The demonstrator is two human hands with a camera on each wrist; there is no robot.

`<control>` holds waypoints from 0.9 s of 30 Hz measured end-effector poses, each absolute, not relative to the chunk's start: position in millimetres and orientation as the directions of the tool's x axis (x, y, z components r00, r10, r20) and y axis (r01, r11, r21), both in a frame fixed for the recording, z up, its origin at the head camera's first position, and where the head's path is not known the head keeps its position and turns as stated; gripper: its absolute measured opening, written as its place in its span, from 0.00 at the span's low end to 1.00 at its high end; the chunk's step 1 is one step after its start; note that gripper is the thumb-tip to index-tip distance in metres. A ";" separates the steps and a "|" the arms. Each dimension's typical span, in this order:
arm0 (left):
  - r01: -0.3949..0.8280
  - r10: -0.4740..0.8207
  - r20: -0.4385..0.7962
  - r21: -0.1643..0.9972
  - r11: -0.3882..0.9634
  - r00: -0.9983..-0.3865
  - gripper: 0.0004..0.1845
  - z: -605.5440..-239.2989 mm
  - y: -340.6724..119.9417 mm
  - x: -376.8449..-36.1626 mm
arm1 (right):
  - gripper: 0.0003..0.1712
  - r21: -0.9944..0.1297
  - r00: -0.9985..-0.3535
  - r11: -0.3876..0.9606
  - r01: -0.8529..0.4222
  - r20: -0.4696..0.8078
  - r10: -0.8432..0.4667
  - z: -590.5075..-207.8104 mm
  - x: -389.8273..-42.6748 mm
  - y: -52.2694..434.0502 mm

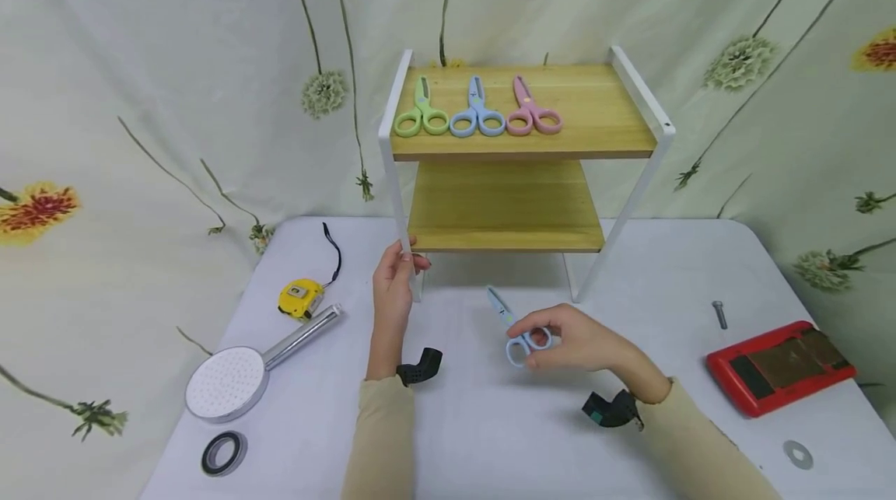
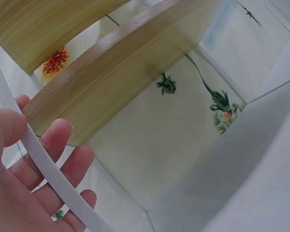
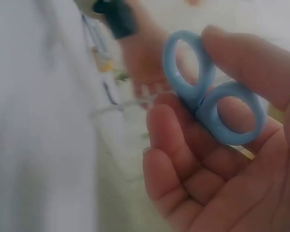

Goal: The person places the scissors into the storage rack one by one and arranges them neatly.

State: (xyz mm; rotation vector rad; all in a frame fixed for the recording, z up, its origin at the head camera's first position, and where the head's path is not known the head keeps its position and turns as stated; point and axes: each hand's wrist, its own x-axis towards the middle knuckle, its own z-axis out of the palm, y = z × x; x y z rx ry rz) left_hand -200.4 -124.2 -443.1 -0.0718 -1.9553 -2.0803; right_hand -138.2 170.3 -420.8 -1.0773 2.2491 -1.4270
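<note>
My left hand (image 1: 392, 294) grips the white left leg of a two-tier wooden shelf (image 1: 504, 208). In the left wrist view the thumb and fingers wrap around this white metal leg (image 2: 54, 176), close to the lower board. Light-blue scissors (image 1: 501, 308) are pinched by their handle rings in my right hand (image 1: 577, 340), in front of the shelf, blades pointing away toward it. The right wrist view shows the blue handles (image 3: 171, 60) between thumb and fingers. On the top board lie green scissors (image 1: 422, 107), blue scissors (image 1: 477, 107) and pink scissors (image 1: 530, 107), side by side.
Left on the white table lie a yellow tape measure (image 1: 301, 298), a shower head (image 1: 227, 383) and a black-rimmed ring (image 1: 204, 459). To the right are a bolt (image 1: 719, 315), a red-framed device (image 1: 780, 368) and a washer (image 1: 798, 448). A floral curtain (image 1: 210, 57) hangs behind.
</note>
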 end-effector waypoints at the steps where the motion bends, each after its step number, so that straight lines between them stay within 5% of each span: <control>1: 0.238 -0.171 0.228 0.970 -0.040 -0.958 0.17 -442.7 -124.2 -200.4 | 0.18 -0.850 -0.691 0.252 -0.463 0.168 -0.703 -409.2 -136.3 177.4; 14: 0.246 -0.180 0.234 0.968 -0.047 -0.956 0.17 -442.7 -122.8 -202.2 | 0.26 -0.430 -0.566 0.372 -0.822 0.552 -0.613 -245.7 -125.1 230.6; 17: 0.249 -0.177 0.238 0.968 -0.042 -0.955 0.17 -442.5 -123.9 -202.6 | 0.26 -0.328 -0.609 0.531 -0.782 0.585 -0.536 -217.5 -139.6 228.8; 20: 0.256 -0.179 0.245 0.966 -0.043 -0.953 0.17 -442.1 -125.2 -202.9 | 0.26 -0.254 -0.723 0.729 -0.636 0.525 -0.448 -192.9 -163.2 221.4; 24: 0.263 -0.187 0.249 0.963 -0.055 -0.950 0.17 -442.1 -124.9 -202.5 | 0.26 -0.203 -0.872 0.869 -0.451 0.309 -0.380 -171.9 -202.2 214.0; 27: 0.261 -0.180 0.246 0.963 -0.067 -0.952 0.17 -443.4 -123.1 -201.7 | 0.26 -0.157 -0.906 0.896 -0.414 0.169 -0.389 -169.1 -222.9 214.9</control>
